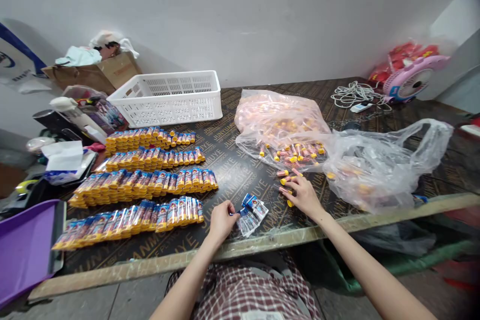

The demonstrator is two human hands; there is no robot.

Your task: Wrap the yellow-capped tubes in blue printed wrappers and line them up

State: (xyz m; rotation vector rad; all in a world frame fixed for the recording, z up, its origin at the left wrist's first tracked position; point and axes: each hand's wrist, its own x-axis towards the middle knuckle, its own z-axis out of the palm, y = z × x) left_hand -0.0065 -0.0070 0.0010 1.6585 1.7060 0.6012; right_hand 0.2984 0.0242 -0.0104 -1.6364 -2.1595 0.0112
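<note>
- Wrappers [246, 223] pinched at a blue edge in your left hand [222, 221], near the front of the table [236, 165]: go light, no creasing.
- Your right hand [303, 197] is at the tubes [282, 173]; can't tell if it's closed on one. Lift singly.
- Mind the bag [275, 107] beyond.

Dark lettered worktop [234, 160]
On it lie rows of packets [138, 182], flat wrappers [249, 222], loose tubes [282, 173], plastic bags [375, 160], a white crate [176, 110], cable [348, 94].

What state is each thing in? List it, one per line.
Packets: stacked in four rows
Wrappers: fanned out, flat
Tubes: loose
Tube bag: open
Handled bag: crumpled
Crate: upright
Cable: loosely coiled
Fan: standing; running unclear
Left hand: pinching a wrapper
Right hand: fingers among tubes; grip unclear
</note>
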